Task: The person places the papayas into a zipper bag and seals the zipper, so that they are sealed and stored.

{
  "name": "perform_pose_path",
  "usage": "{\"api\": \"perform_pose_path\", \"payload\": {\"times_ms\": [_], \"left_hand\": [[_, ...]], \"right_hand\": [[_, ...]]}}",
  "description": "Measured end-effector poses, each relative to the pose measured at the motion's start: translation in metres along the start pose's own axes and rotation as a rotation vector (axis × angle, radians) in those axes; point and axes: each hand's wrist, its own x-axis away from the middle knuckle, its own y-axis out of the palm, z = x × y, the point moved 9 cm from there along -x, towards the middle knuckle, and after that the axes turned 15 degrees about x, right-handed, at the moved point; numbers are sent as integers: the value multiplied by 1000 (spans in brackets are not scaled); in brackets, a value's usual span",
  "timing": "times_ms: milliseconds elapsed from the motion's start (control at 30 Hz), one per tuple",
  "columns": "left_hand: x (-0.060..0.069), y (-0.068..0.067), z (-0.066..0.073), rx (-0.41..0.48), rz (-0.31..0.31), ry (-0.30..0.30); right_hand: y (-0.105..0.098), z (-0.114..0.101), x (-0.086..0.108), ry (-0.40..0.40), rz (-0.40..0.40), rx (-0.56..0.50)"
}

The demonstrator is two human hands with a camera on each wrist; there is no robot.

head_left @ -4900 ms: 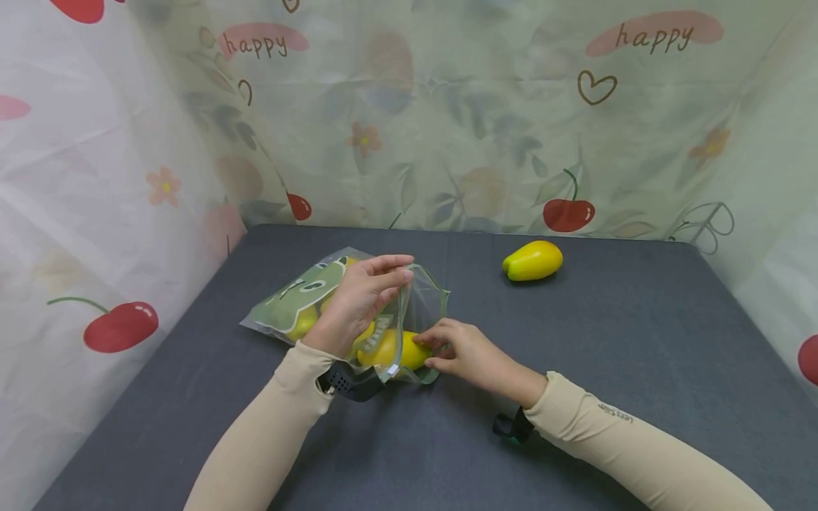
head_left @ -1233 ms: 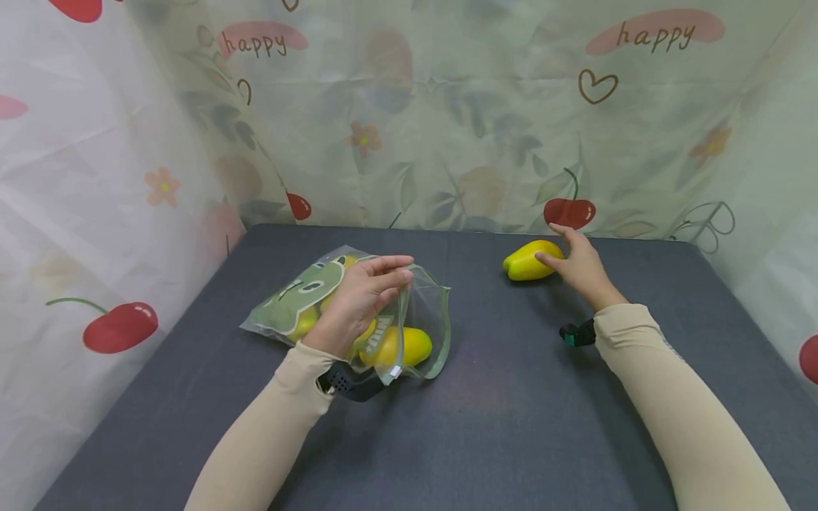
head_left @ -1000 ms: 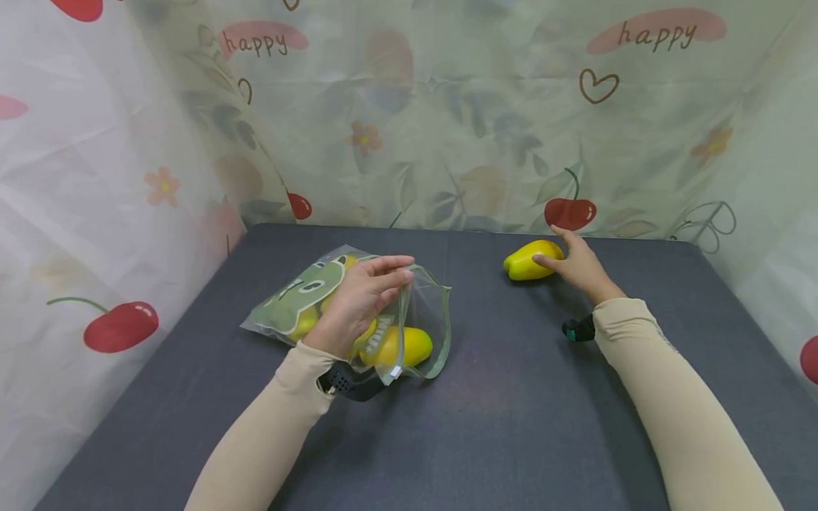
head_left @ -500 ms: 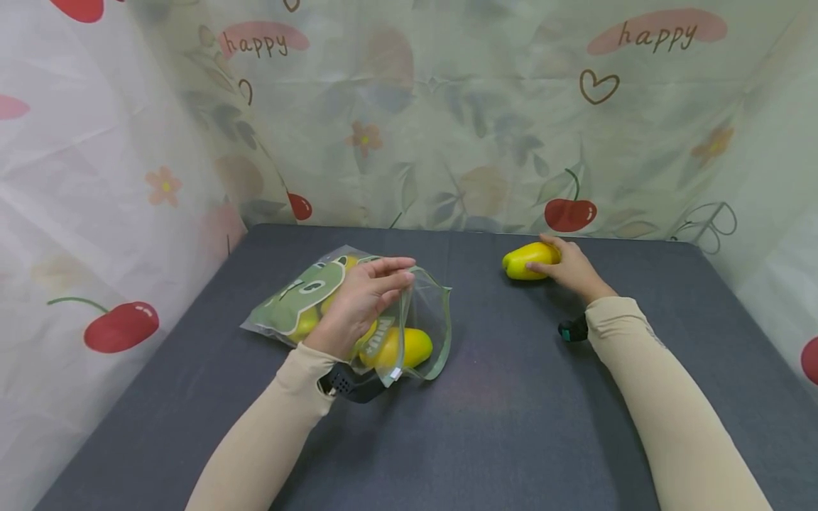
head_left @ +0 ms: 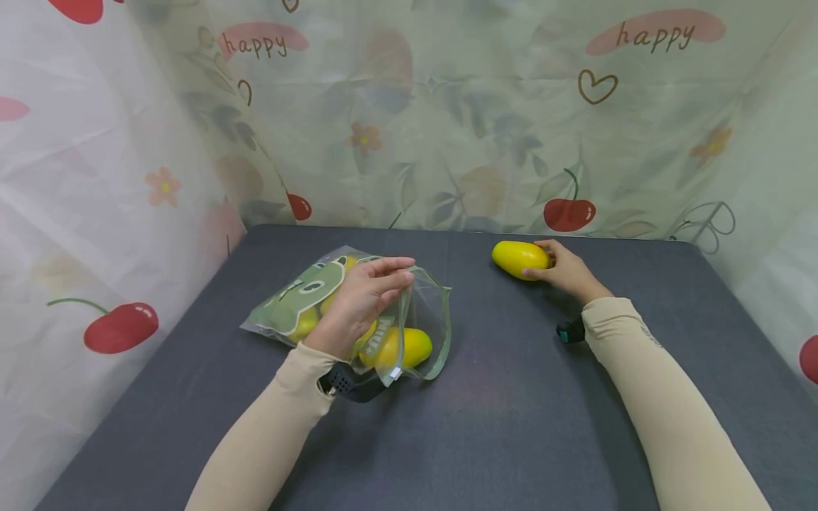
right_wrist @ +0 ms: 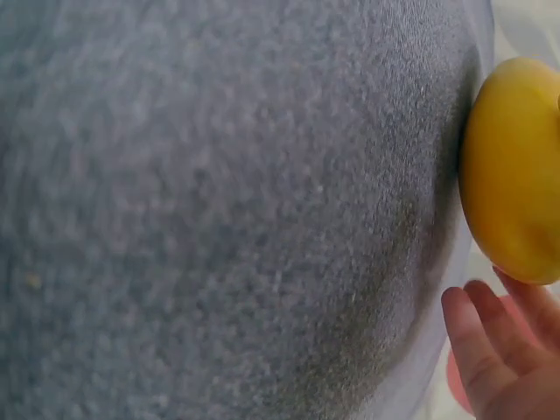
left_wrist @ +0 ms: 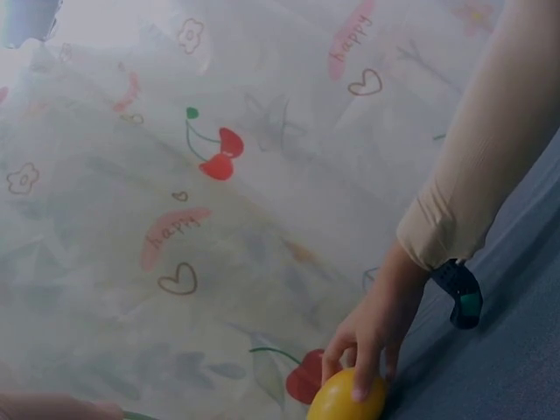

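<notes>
A clear zip bag with a green cartoon animal print lies left of the table's middle, its mouth facing right. Several yellow fruits show through it; one papaya-like fruit lies just inside the mouth. My left hand pinches the upper edge of the mouth between thumb and fingers, lifting it. At the back right, my right hand grips one end of another yellow papaya between thumb and fingers. In the right wrist view that papaya is close to the table surface; whether it touches cannot be told.
The dark grey table spreads around both hands. A patterned cloth hangs behind the table and along its sides. A white slider sits at the lower corner of the bag's mouth.
My right hand left the bag mouth, reached to the back right and took hold of the papaya there. The papaya has turned and shifted slightly left. The left hand stays at the bag.
</notes>
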Motion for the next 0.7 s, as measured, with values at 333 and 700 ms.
{"api": "perform_pose_path", "payload": {"times_ms": [333,700], "left_hand": [[1,0,0,3,-3,-5],[2,1,1,-3,-10,3]], "right_hand": [[2,-1,1,8,25,-19],[-7,-4,12,24,59,-40]]}}
